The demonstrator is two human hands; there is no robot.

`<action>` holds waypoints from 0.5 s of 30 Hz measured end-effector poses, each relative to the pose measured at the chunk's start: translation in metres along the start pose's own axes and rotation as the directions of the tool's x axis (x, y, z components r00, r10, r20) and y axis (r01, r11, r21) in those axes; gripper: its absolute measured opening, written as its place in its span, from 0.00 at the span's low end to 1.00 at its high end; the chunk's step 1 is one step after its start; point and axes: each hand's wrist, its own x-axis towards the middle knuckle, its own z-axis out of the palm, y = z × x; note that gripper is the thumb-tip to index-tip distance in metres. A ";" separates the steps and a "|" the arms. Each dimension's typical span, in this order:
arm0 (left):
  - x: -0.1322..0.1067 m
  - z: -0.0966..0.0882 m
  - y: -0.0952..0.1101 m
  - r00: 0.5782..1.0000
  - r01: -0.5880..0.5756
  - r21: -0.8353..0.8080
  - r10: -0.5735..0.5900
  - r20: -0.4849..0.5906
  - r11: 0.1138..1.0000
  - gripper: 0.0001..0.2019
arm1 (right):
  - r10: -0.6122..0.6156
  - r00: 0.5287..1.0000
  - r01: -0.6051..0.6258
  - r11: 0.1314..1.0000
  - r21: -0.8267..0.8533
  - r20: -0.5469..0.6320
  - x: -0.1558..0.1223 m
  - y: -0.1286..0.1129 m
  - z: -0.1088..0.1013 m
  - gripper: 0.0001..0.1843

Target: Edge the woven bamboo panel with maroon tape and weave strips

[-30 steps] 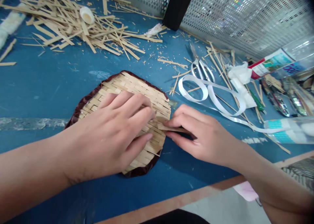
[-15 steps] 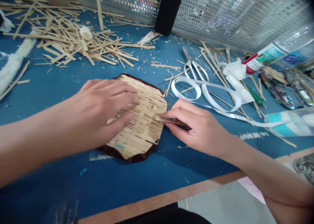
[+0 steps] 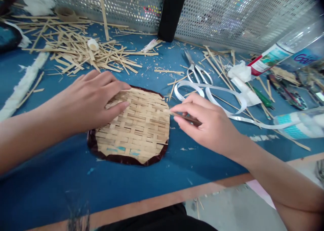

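A woven bamboo mat [image 3: 138,126] with a dark brown border lies flat on the blue table [image 3: 162,177]. My left hand [image 3: 88,101] rests on its upper left part, fingers stretched flat and pressing down. My right hand [image 3: 205,123] sits at the mat's right edge, pinching a thin bamboo strip [image 3: 186,117] whose tip touches the weave.
A heap of loose bamboo strips [image 3: 83,52] covers the far left. Scissors [image 3: 198,70], a white ribbon [image 3: 217,96], crumpled tissue [image 3: 239,72], plastic bottles [image 3: 286,55] and a green-handled tool [image 3: 263,99] crowd the right. A perforated metal screen [image 3: 227,15] closes the back. The table's wooden edge [image 3: 177,199] runs close to me.
My left hand slid off the mat's middle toward its upper left, uncovering most of the weave. The mat turned under the hands. My right hand kept the strip at the right edge.
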 end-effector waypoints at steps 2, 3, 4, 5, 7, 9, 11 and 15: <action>0.005 0.006 -0.006 0.998 -0.057 -0.013 0.056 -0.027 0.998 0.25 | -0.054 0.998 0.053 0.998 0.036 0.035 -0.003 -0.007 0.001 0.10; 0.007 0.010 -0.009 0.994 -0.105 -0.032 0.105 -0.013 0.994 0.24 | -0.082 0.996 0.079 0.995 0.054 0.044 -0.004 -0.010 0.001 0.11; 0.010 0.013 -0.012 0.989 -0.145 -0.053 0.146 0.011 0.988 0.25 | -0.105 0.993 0.101 0.992 0.071 0.048 -0.006 -0.014 0.001 0.11; 0.012 0.016 -0.014 0.983 -0.175 -0.072 0.178 0.040 0.982 0.25 | -0.123 0.991 0.118 0.989 0.087 0.051 -0.007 -0.016 0.001 0.11; 0.014 0.018 -0.013 0.977 -0.189 -0.067 0.194 0.086 0.980 0.28 | -0.150 0.987 0.144 0.984 0.106 0.059 -0.009 -0.021 0.000 0.11; 0.011 0.012 -0.007 0.982 -0.149 0.006 0.148 0.118 0.989 0.28 | -0.181 0.982 0.175 0.980 0.096 0.059 -0.012 -0.026 -0.002 0.11; 0.006 0.004 0.000 0.987 -0.095 0.102 0.080 0.142 0.990 0.28 | -0.216 0.975 0.213 0.975 0.061 0.056 -0.015 -0.030 -0.004 0.12; -0.001 -0.004 0.003 0.990 -0.031 0.172 0.007 0.139 0.985 0.33 | -0.336 0.936 0.337 0.941 0.006 0.105 -0.021 -0.039 -0.005 0.12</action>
